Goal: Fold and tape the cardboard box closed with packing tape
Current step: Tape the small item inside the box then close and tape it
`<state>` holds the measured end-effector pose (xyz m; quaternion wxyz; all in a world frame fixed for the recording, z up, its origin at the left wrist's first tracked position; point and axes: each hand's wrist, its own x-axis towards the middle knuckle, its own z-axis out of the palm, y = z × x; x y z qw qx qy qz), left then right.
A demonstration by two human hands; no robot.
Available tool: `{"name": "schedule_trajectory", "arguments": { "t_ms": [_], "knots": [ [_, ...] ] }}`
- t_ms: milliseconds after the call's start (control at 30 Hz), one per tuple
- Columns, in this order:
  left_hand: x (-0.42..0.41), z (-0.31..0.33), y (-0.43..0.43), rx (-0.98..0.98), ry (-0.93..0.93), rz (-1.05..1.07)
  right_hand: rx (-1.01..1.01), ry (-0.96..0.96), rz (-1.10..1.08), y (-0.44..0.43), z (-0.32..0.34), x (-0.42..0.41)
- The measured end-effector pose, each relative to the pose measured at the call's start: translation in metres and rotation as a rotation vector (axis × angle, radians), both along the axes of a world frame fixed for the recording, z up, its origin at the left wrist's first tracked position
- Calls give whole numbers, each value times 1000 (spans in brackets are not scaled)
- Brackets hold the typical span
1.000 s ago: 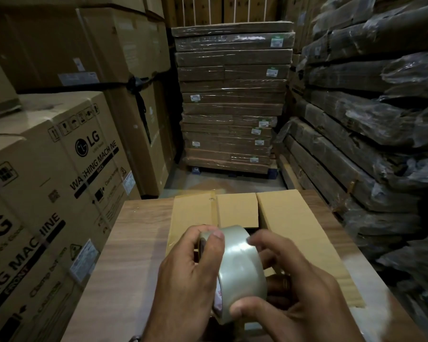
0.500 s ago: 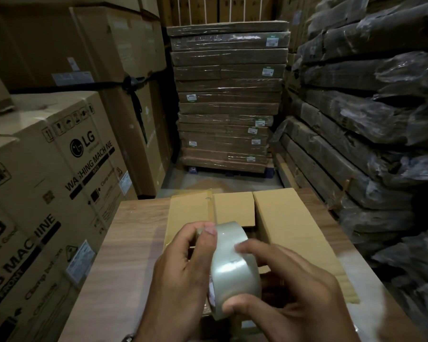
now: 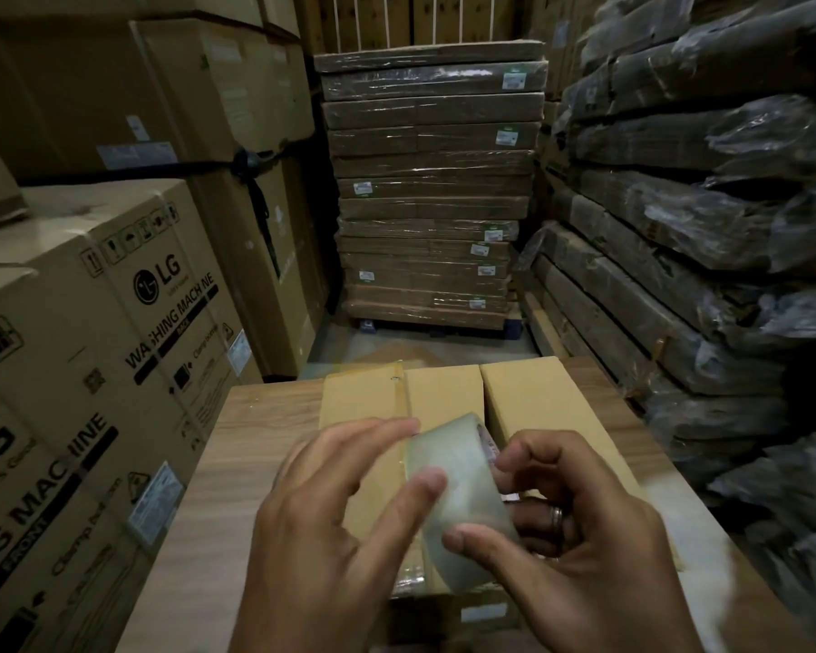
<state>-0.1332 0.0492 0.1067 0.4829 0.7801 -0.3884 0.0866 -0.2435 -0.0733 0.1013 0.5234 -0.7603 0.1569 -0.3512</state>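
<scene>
Cardboard box (image 3: 528, 407): position? (Recorder)

On the desk (image 3: 255, 445), far side about level with the desk's far edge, nearer the right edge than the left. Left and right top flaps lie down. A strip of inner flap (image 3: 444, 393) shows between them at the far end. (Observer)

Hands? (Recorder)

Right hand (image 3: 599, 553) grasps the tape roll (image 3: 453, 492), which stands on edge: thumb pressed on the outer face, fingers curled behind. Left hand (image 3: 330, 520) is released, fingers spread and fairly straight, fingertips (image 3: 427, 478) touching the roll's outer face. The left hand is blurred, so finer detail is not readable. (Observer)

Roll relative to box? (Recorder)

Held above the box's near half, roughly over the line between the two flaps. Whether it touches the cardboard: cannot tell. The hands hide most of that near part. (Observer)

Step in hand? (Recorder)

Judged: finding the free end of the tape. No loose tail is visible. No strip seen along the centre gap. A glossy patch at the box's near side may be tape; uncertain. (Observer)

Next move? (Recorder)

Likely needs a nail under the tape end while the right hand stops the roll turning, then a length drawn out. The flaps should be pressed together before the end is anchored at the near side and run toward the far edge. (Observer)
</scene>
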Motion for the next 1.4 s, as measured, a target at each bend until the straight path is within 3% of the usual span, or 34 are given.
{"name": "schedule_trajectory", "arguments": {
  "t_ms": [67, 133, 267, 567, 700, 833, 1100, 1400],
  "knots": [
    [-1, -1, 1, 69, -257, -34, 7, -4, 12, 0, 0, -2],
    [-1, -5, 0, 45, -363, -46, 20, -2, 36, 0, 1, -3],
    [-2, -5, -2, -12, -381, -20, -20, 7, 51, 0, -1, -5],
    [-11, -9, -14, 84, -465, 1, 30, -27, 36, -3, -8, -8],
    [-12, -14, -19, 77, -423, 51, 28, 106, 33, -1, -17, -15],
    [-14, -16, -23, 49, -427, 78, -338, 211, -104, 1, -24, -22],
    [-18, -28, -29, -115, -420, 93, -271, 254, -130, 0, -17, -20],
    [-1, -16, -25, 63, -150, -82, -397, 245, -11, -27, -20, -13]
  ]
}}
